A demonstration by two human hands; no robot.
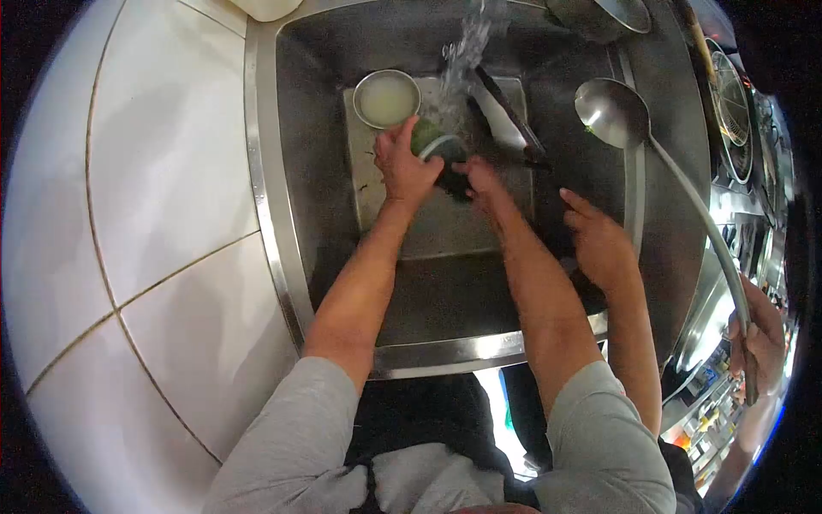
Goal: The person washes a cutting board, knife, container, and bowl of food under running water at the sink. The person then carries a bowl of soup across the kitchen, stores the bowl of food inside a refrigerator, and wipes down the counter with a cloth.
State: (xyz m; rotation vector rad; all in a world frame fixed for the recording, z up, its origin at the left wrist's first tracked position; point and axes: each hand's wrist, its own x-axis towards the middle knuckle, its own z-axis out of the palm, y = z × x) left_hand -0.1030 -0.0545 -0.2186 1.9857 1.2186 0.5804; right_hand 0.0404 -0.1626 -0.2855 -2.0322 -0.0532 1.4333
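Note:
Over the sink, beside the stream of running water (471, 51), my left hand (407, 167) grips the left side of a small round object with a pale rim (439, 144). A green patch shows near my left fingertips. My right hand (484, 182) is closed at the object's right side on a dark, blurred scrubber (454, 178). Just above my left hand, a round metal bowl (387, 99) of cloudy liquid stands in the sink. To the right of the water lies a dark-edged utensil (505, 120), partly wet.
Another person's hand (599, 244) reaches over the sink's right side, one finger extended. That person's other hand (762, 334) holds a large long-handled ladle (612, 111) at the right. White tiles (171, 171) line the left. A wire strainer (730, 98) is at the far right.

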